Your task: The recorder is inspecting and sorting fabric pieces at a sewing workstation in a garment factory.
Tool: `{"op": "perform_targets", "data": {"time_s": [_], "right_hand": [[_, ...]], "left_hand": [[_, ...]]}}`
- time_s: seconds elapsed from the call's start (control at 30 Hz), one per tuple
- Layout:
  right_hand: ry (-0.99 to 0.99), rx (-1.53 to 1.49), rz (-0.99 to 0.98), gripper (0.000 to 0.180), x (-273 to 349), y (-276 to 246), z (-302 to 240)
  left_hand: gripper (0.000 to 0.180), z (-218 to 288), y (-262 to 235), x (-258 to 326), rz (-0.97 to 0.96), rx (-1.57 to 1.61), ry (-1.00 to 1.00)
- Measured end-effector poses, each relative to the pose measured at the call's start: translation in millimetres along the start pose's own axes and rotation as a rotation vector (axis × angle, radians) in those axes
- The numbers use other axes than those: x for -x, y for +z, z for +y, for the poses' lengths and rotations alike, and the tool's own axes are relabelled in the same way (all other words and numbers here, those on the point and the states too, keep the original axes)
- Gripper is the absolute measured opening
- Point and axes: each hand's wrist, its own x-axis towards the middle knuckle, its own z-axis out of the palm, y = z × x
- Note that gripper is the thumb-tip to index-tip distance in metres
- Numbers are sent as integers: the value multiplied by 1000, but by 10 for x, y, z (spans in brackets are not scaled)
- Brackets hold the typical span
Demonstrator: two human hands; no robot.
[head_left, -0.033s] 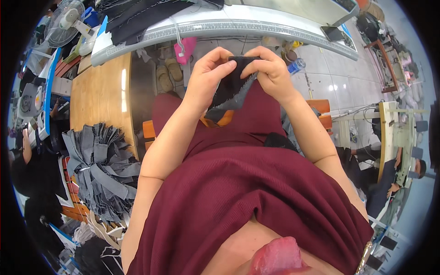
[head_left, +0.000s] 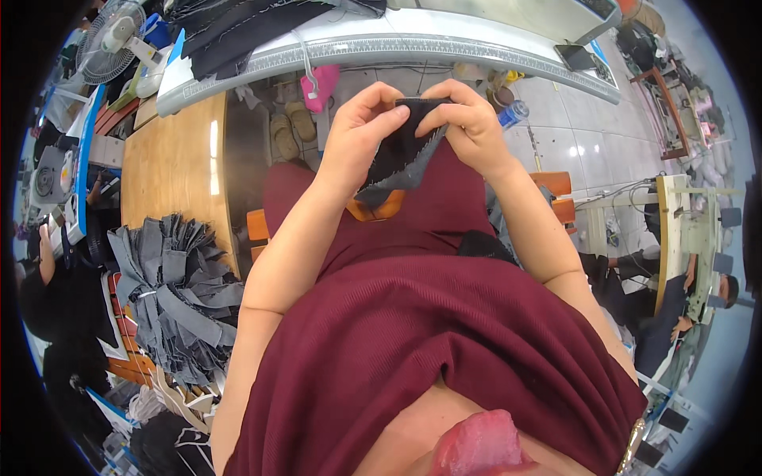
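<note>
A small piece of dark denim with frayed edges hangs over my lap, held up by its top edge. My left hand pinches its upper left corner between thumb and fingers. At the upper right corner, my right hand grips the cloth with bent fingers. Grey shows along the denim's lower right side, where the cloth folds or turns over. My fingers cover both top corners.
Ahead runs a white worktable with a ruler edge, with dark cloth on its left. A wooden table stands left, near a tied bundle of grey denim strips. Other people sit at both sides. A fan is far left.
</note>
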Motion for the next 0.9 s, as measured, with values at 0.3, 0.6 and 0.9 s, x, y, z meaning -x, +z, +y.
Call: {"op": "perform_targets", "data": {"time_s": [0.3, 0.6, 0.9], "right_hand": [[415, -362, 28, 16, 0, 19, -9], [132, -21, 57, 17, -159, -46, -152], [230, -429, 13, 24, -260, 44, -148]], "left_hand": [[8, -34, 32, -12, 31, -521, 219], [11, 287, -17, -60, -46, -488, 103], [10, 512, -104, -213, -167, -253, 50]]}}
